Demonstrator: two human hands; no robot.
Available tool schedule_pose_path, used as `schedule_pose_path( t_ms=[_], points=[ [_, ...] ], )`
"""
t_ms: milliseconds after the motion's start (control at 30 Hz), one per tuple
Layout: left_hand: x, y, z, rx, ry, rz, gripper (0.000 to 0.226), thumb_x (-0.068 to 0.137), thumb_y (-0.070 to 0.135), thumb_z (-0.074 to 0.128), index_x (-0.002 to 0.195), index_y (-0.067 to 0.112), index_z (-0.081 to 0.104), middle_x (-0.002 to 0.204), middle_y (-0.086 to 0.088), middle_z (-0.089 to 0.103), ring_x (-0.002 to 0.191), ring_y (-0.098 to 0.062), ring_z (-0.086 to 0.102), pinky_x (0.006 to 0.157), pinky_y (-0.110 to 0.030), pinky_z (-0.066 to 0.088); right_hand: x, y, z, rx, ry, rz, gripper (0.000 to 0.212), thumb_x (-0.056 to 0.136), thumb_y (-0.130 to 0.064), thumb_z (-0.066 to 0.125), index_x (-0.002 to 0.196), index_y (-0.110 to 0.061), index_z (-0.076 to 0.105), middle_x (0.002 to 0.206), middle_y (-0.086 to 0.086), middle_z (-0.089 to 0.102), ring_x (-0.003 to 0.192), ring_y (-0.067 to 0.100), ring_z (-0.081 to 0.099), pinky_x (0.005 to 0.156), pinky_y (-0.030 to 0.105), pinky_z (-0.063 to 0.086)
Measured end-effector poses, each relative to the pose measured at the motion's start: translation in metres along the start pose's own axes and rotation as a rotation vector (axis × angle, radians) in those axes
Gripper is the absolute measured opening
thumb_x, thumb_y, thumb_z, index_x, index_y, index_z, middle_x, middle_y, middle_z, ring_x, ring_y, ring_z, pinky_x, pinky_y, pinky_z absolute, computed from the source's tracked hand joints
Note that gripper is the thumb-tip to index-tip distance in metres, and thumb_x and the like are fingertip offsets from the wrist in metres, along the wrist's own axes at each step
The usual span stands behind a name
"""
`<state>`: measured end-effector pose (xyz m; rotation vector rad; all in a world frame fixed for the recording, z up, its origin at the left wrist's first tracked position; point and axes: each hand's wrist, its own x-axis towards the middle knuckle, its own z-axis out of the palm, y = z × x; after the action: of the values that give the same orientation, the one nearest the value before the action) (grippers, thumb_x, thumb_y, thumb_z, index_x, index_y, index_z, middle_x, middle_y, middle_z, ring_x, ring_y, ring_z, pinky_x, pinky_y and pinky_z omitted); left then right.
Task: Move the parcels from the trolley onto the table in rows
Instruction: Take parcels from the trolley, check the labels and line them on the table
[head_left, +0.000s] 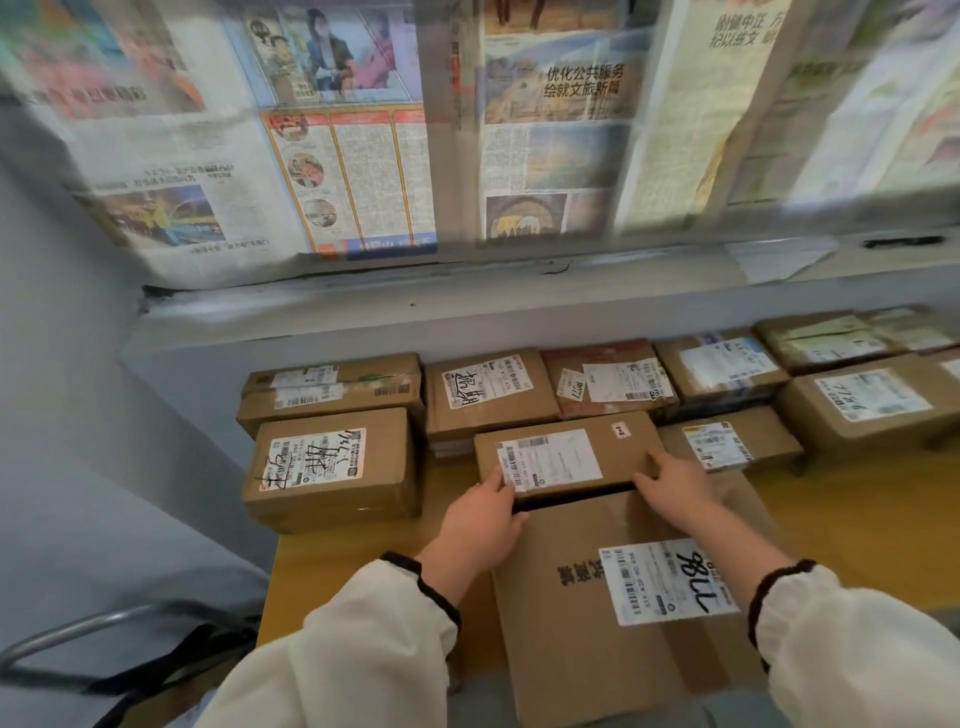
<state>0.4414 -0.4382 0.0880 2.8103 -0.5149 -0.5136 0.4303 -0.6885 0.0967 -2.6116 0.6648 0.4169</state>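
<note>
1. Both hands are on one flat parcel (566, 452), plain brown with a white label on top. It sits right between them, one row in front of the boxes along the wall, about the middle of the table (857, 519).
2. The left hand (483, 514) grips the parcel's near left corner. The thumb lies on top, right at the label's edge, and the other fingers are tucked down around the near edge.
3. The right hand (675, 488) holds the near right corner, with its fingers bent over the top face.
4. Honestly can't tell if the parcel is flat down on the table or a touch above it. There's a dark gap along its near edge.
5. Just this side of that gap lies a big box (597, 623) with a marker-scribbled label. It's under both wrists, at the table's near edge.
6. Off to the left, by the table's left edge, there's a taped box (332, 467), well apart from the left hand, with another box right behind it.
7. Just beside the held parcel on the right is a small box (727, 441).
8. The back row (488, 389) runs along the table's far edge against the wall, box after box out to the far right corner.
9. Newspapers (363, 130) cover the window above.
</note>
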Motion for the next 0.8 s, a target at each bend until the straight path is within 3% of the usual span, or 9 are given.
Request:
schedule_pose_path(
  t_ms=[200,400,800],
  points=[
    [-0.009,-0.019,0.006,0.074,0.054,-0.146,0.057,0.095,0.048,0.039,0.143,0.019,0.034,0.151,-0.002,0.033,0.132,-0.018,0.040,0.101,-0.034,0.045,-0.018,-0.019,0.007,-0.061,-0.048,-0.105,0.041,0.092,-0.040,0.043,0.130,-0.027,0.045,0.123,0.001,0.057,0.129,0.025,0.038,0.106,0.066,0.007],
    [-0.017,-0.032,0.000,0.081,0.023,-0.167,0.062,0.097,0.047,0.035,0.149,0.015,0.019,0.157,-0.003,0.014,0.144,-0.020,0.015,0.110,-0.035,0.032,-0.027,-0.034,0.015,-0.092,-0.075,-0.144,0.038,0.091,-0.038,0.041,0.127,-0.026,0.046,0.120,0.001,0.057,0.123,0.024,0.042,0.106,0.064,0.012],
    [-0.030,-0.039,-0.011,-0.006,-0.044,-0.274,0.067,0.098,0.044,0.034,0.150,0.012,0.007,0.159,-0.004,0.005,0.145,-0.024,0.007,0.114,-0.039,0.026,-0.034,-0.049,0.028,-0.152,-0.095,-0.202,0.052,0.093,-0.037,0.041,0.142,-0.021,0.031,0.141,0.006,0.042,0.133,0.025,0.034,0.109,0.066,0.008]
  ],
)
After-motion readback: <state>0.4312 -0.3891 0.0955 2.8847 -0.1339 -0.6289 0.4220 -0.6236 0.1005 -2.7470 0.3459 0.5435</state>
